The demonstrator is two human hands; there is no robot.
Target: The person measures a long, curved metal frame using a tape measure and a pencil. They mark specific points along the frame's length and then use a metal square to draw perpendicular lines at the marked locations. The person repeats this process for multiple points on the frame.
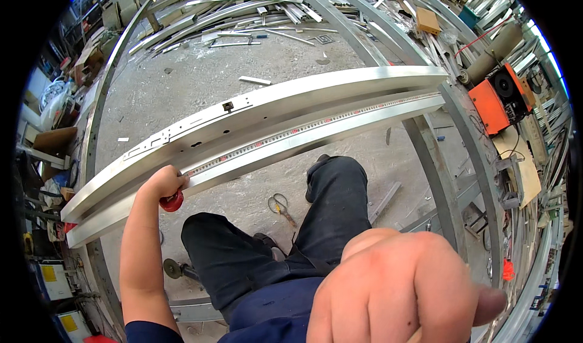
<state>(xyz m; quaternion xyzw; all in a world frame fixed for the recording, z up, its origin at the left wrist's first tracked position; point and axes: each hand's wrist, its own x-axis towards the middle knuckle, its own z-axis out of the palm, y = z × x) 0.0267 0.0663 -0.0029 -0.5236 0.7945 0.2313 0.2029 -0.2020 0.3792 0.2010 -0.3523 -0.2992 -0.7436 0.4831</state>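
Note:
A long silver aluminium profile [340,83] with a channel along it lies across the metal frame in front of me. Small cut-outs and dark holes show in its left half. My left hand [163,182] is closed around a red tape measure [172,202] at the near edge of the profile. From there the pulled-out tape blade [294,131] runs along the channel to the profile's right end. Close to the camera, my right hand [395,282] is raised with its fingers curled; what it holds, if anything, is hidden.
Scissors [280,208] and an angle grinder [174,269] lie on the floor by my legs. Steel frame bars [430,167] stand under the profile's right end. Metal offcuts [243,21] are piled at the back. An orange machine [490,107] stands at the right.

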